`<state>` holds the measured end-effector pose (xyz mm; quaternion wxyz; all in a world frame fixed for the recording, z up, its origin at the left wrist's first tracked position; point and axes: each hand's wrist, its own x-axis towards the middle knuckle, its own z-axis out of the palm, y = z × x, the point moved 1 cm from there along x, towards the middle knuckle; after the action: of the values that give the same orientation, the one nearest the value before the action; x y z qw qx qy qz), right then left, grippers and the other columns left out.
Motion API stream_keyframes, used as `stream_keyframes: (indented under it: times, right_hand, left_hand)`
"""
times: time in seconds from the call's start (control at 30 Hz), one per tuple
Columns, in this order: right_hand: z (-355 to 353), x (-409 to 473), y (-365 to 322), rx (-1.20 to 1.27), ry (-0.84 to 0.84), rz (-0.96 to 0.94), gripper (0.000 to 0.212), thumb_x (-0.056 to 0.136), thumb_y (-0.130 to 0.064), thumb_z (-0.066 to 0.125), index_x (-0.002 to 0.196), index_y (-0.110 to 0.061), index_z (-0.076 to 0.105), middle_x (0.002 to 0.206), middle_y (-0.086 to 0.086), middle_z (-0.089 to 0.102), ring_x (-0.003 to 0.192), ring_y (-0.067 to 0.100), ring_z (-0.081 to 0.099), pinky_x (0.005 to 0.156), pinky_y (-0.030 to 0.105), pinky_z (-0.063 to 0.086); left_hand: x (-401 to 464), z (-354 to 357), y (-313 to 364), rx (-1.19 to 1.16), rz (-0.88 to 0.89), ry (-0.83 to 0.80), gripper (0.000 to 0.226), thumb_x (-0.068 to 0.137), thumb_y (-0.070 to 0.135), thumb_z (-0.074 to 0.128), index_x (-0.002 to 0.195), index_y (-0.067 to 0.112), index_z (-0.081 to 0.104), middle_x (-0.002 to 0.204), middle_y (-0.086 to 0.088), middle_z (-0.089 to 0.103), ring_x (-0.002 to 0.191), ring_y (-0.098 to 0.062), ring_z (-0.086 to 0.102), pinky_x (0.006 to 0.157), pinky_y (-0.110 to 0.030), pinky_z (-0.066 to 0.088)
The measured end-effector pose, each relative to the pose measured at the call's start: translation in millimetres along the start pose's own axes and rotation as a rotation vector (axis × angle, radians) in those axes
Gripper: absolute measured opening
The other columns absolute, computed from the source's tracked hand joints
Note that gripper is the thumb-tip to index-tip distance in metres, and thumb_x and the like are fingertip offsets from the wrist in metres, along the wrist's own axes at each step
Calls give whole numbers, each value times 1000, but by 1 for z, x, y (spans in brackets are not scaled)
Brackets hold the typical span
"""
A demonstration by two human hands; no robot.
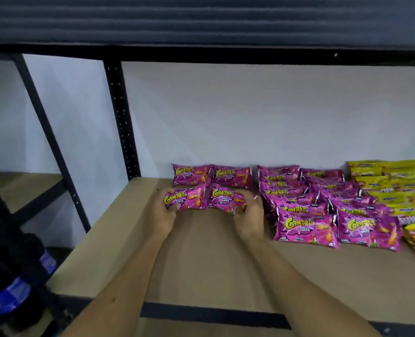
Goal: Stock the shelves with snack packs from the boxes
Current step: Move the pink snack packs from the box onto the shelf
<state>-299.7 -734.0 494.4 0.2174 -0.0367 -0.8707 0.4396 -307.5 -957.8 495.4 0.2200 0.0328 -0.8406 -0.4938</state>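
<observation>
Two bare forearms reach over the tan shelf board (pixel 201 263). The left hand (pixel 164 215) has its fingers clamped on one purple snack pack (pixel 185 197); the right hand (pixel 249 218) clamps another (pixel 227 198). Both packs sit just before two placed packs (pixel 212 175) at the wall. Placement seems underway; next, likely letting go squarely aligned.

left hand (pixel 164 215) and right hand (pixel 249 218) outstretched, fingers (pixel 171 192) curled, gripping

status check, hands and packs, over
Left hand gripping one purple Cornitoz snack pack, right hand another. Both at beige shelf board. Nothing in the way.
</observation>
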Motion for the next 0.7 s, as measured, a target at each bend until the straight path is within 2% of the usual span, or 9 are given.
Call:
stream_keyframes:
  times: [0.03, 0.13, 0.2, 0.27, 0.37, 0.47, 0.57, 0.7]
  right_hand:
    - [5, 9, -3, -1, 17, -14, 58, 82, 16, 55, 123, -25, 62, 125, 9, 43, 77, 15, 59, 84, 29, 52]
    - [23, 34, -7, -38, 63, -96, 65, 77, 22, 50, 124, -21, 62, 138, 11, 33, 111, 24, 54, 100, 29, 46]
    - [34, 52, -8, -85, 72, -105, 68, 76, 22, 49, 130, -18, 58, 147, 14, 25, 122, 28, 47, 101, 23, 39]
    - [42, 75, -12, -114, 80, -87, 67, 78, 21, 49, 135, -15, 54, 153, 15, 17, 124, 26, 45, 96, 18, 38]
    - [52, 109, -16, -180, 121, -117, 65, 77, 21, 53, 134, -9, 52, 156, 19, 14, 136, 36, 36, 104, 34, 41]
    - [59, 126, -14, -290, 120, -110, 62, 80, 17, 56, 136, -8, 51, 157, 17, 16, 142, 33, 25, 110, 39, 37]
    - [63, 132, -11, -430, 146, -126, 62, 79, 12, 61, 136, -9, 50, 156, 17, 23, 141, 34, 27, 98, 44, 49]
    - [66, 137, -12, -492, 185, -119, 59, 66, 8, 74, 121, -7, 61, 143, 22, 44, 127, 41, 46, 77, 46, 58]
  left_hand:
    - [14, 2, -5, 6, 20, 4, 36, 80, 2, 71, 107, 24, 64, 101, -3, 66, 87, -19, 64, 79, -29, 50]
    - [48, 11, -16, 55, 78, -9, 41, 79, -1, 68, 109, 27, 65, 104, 0, 66, 92, -15, 63, 82, -28, 49]
    - [68, 20, -21, 76, 98, -6, 42, 79, -2, 66, 112, 25, 66, 108, 0, 66, 96, -16, 61, 85, -27, 48]
    - [90, 29, -20, 79, 106, 16, 42, 79, 0, 68, 114, 24, 66, 110, -3, 66, 98, -21, 62, 87, -31, 49]
    - [124, 40, -15, 78, 112, 37, 41, 81, 0, 67, 117, 21, 67, 112, -7, 66, 101, -25, 61, 86, -27, 45]
    - [141, 50, -15, 94, 121, 52, 41, 81, 2, 68, 117, 22, 67, 110, -9, 66, 99, -27, 61, 85, -30, 46]
    - [149, 57, -17, 115, 138, 60, 39, 82, 6, 70, 118, 23, 66, 110, -9, 66, 100, -27, 60, 86, -30, 44]
    - [156, 57, -17, 101, 146, 84, 38, 82, 15, 71, 119, 26, 65, 109, -7, 65, 98, -24, 60, 85, -30, 45]
